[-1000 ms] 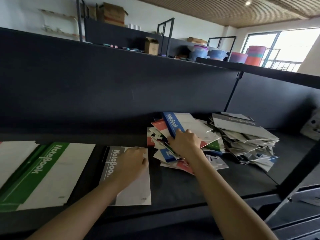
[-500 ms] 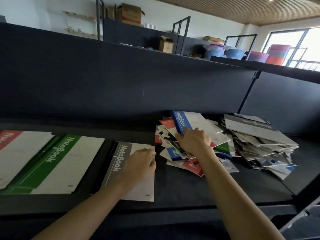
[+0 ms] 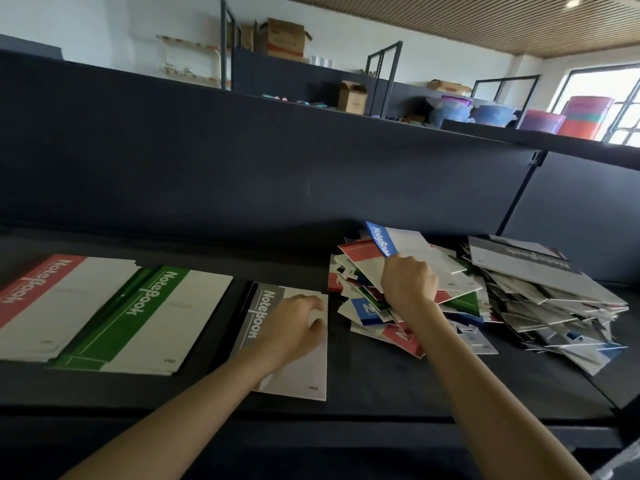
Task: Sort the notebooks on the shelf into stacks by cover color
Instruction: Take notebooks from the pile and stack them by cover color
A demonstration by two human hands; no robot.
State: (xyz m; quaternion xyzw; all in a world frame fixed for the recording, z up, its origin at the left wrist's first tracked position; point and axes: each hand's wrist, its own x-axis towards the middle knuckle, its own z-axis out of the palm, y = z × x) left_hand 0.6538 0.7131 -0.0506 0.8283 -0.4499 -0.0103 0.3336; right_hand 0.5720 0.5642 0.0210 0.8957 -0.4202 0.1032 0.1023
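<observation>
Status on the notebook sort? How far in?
Early. Done: red stack, green stack and a grey notebook laid out left. In hand: right hand grips a blue notebook in the mixed pile; left hand rests on the grey one. Left: that pile and the heap to its right.

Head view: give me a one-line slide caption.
Right hand grips a blue notebook atop the mixed pile; left hand rests on the gray notebook.
</observation>
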